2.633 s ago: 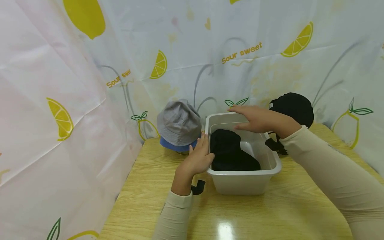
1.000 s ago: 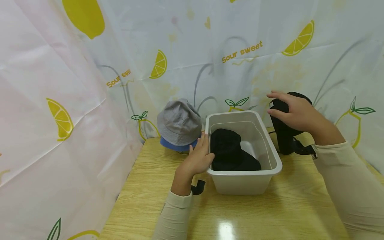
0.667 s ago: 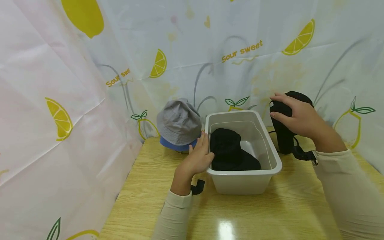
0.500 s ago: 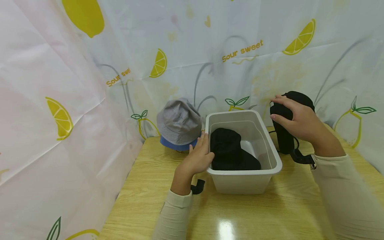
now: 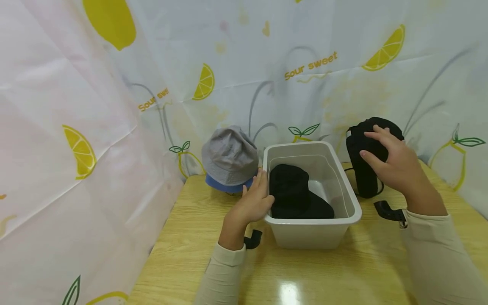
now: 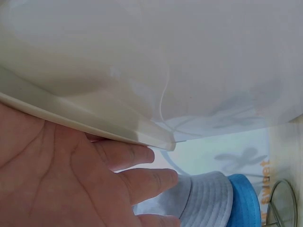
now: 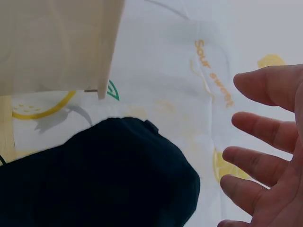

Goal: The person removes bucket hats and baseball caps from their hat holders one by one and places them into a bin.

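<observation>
My left hand (image 5: 249, 204) lies against the left rim of a white plastic bin (image 5: 312, 221), its fingers extended along the outer side. In the left wrist view, that palm and its fingers show below the bin wall (image 6: 199, 66). A black brimmed cap (image 5: 289, 186) lies inside the bin. To the bin's right, another black cap (image 5: 360, 142) is propped up with its brim hanging down. My right hand (image 5: 400, 163) overlaps this cap in the head view. The right wrist view shows a gap between its spread fingers (image 7: 255, 165) and the cap (image 7: 123, 175).
Left of the bin, a grey bucket hat (image 5: 230, 156) sits over a blue hat (image 5: 215, 184), close to my left fingertips. A metal wire ring (image 6: 282, 180) shows under them. A lemon-print cloth (image 5: 236, 51) hangs behind and left of the wooden table (image 5: 183, 237).
My right hand has moved from above the bin rightward to the propped black cap, then drawn slightly right and down. My left hand has stayed at the bin's rim.
</observation>
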Available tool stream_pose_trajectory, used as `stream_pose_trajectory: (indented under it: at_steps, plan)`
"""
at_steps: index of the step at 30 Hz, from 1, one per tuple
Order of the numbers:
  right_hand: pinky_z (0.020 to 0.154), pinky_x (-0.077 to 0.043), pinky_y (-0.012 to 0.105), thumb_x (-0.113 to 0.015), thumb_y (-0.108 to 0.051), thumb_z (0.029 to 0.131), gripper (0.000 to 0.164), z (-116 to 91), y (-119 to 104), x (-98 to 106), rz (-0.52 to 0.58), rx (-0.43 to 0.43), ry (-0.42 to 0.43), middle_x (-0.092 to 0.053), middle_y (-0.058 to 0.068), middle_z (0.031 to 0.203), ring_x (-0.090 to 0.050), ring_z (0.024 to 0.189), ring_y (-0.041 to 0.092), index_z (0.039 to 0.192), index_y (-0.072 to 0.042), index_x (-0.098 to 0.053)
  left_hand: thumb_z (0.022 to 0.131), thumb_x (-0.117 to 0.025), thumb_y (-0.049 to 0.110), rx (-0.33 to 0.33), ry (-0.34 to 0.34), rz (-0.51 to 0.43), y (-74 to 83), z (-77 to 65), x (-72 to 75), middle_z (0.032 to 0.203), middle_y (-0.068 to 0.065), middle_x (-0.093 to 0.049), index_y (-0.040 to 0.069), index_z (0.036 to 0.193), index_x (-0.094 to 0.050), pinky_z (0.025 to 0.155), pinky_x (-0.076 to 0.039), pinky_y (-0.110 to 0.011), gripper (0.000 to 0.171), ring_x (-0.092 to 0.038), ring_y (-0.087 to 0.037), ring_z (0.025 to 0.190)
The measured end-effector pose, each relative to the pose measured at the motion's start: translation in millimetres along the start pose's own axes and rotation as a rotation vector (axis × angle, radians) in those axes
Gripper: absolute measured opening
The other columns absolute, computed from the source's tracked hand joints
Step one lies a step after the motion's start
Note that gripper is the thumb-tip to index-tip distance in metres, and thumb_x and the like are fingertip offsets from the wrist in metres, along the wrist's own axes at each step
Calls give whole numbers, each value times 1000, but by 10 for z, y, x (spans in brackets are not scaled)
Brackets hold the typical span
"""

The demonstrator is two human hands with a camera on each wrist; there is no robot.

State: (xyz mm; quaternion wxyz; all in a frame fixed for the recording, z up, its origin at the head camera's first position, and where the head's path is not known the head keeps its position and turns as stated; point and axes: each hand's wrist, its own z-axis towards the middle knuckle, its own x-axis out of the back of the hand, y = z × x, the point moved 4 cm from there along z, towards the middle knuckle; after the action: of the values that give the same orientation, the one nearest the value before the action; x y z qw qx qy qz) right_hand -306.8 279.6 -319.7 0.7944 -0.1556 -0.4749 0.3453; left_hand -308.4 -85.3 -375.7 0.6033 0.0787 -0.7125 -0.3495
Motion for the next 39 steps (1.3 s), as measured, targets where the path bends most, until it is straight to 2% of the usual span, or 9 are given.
stream_pose_trajectory:
  at_steps: [7,15,16,17,22,23,25,34,39]
  plan:
    - [119,-14,72,-56,-28,105,59,-102,145,112,-1,-66,91,-22,7,173,-12,160,36,159,-10,-41,104,-38,28,0,-6,17,8,-11,13,174,-2,15,10,167,5,124,9,-64,78,9,-22,161]
    - [119,-14,74,-53,-32,106,61,-125,268,224,4,-156,135,-20,6,173,-11,160,34,162,-12,-36,102,-36,28,-13,21,52,-16,-5,5,174,-2,11,9,167,3,123,9,-67,78,6,-22,161]
    - [117,-18,74,-53,-33,106,62,-132,281,231,-4,-172,135,-20,6,173,-29,155,37,162,-14,-35,102,-36,28,-11,23,53,-19,-8,5,175,-3,11,9,167,3,123,9,-67,78,5,-22,161]
    - [114,-20,75,-52,-34,106,63,-138,291,234,-8,-185,136,-20,6,173,-35,150,43,163,-15,-34,102,-36,28,-9,26,53,-22,-10,5,175,-3,10,10,167,2,123,9,-67,78,4,-23,161]
    - [108,-26,78,-48,-38,107,66,-166,335,238,-41,-266,147,-18,9,173,-43,134,60,165,-18,-28,102,-38,28,-9,32,49,-21,-24,7,175,-3,8,11,167,1,123,8,-67,78,3,-24,161]
    - [109,-24,79,-48,-38,107,66,-171,345,237,-37,-275,149,-17,11,173,-29,145,60,166,-17,-27,102,-38,28,-9,32,51,-21,-25,5,175,-3,7,11,167,1,123,8,-67,78,2,-24,161]
    - [112,-21,78,-47,-39,107,66,-178,370,236,-28,-286,151,-17,12,173,-21,152,55,166,-17,-26,102,-38,29,-12,34,60,-20,-22,5,175,-3,7,10,167,1,123,7,-67,78,2,-25,161]
    - [119,-18,72,-45,-39,107,66,-167,560,225,37,-325,189,-21,14,172,-18,156,48,167,-21,-24,102,-38,28,-11,37,58,-23,-20,1,175,-3,7,10,167,0,123,7,-68,78,1,-26,161]
    - [120,-17,70,-41,-43,107,68,-158,673,187,72,-382,164,-17,17,171,-17,156,46,167,-21,-20,102,-39,26,-13,36,53,-20,-20,3,175,-3,7,10,167,0,123,7,-67,78,2,-25,161]
